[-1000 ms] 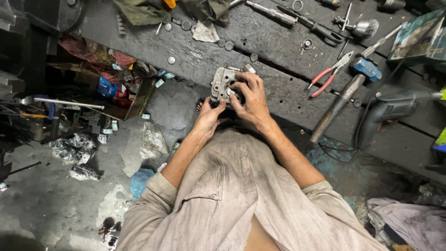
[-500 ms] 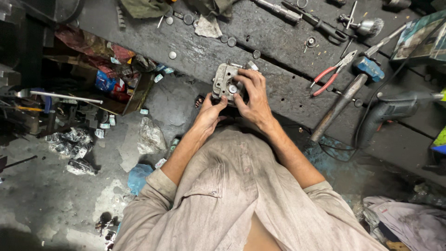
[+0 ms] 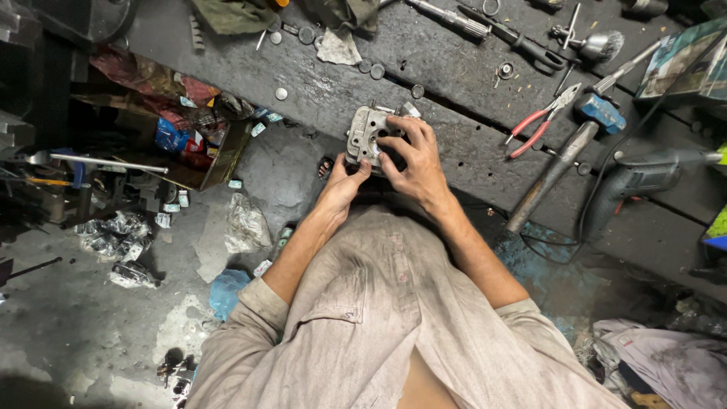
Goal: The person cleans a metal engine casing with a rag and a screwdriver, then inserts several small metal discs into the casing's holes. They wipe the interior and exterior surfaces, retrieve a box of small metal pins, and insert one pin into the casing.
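A grey cast-metal engine part (image 3: pixel 365 130) with round holes rests at the near edge of a dark, greasy workbench (image 3: pixel 454 68). My left hand (image 3: pixel 344 180) grips its lower left corner, thumb on the face. My right hand (image 3: pixel 413 155) lies over its right side, fingers curled onto the part. Both forearms come up from my beige shirt.
Red-handled pliers (image 3: pixel 539 121), a hammer with a blue head (image 3: pixel 564 155), a power drill (image 3: pixel 644 182), a wire-brush bit (image 3: pixel 594 44), screwdrivers and loose washers lie on the bench. A box of scraps (image 3: pixel 182 129) and crumpled plastic bags (image 3: pixel 246 223) sit on the floor at left.
The hands stay on the metal part; my right hand's fingers have shifted slightly over it. The view has drifted a little.
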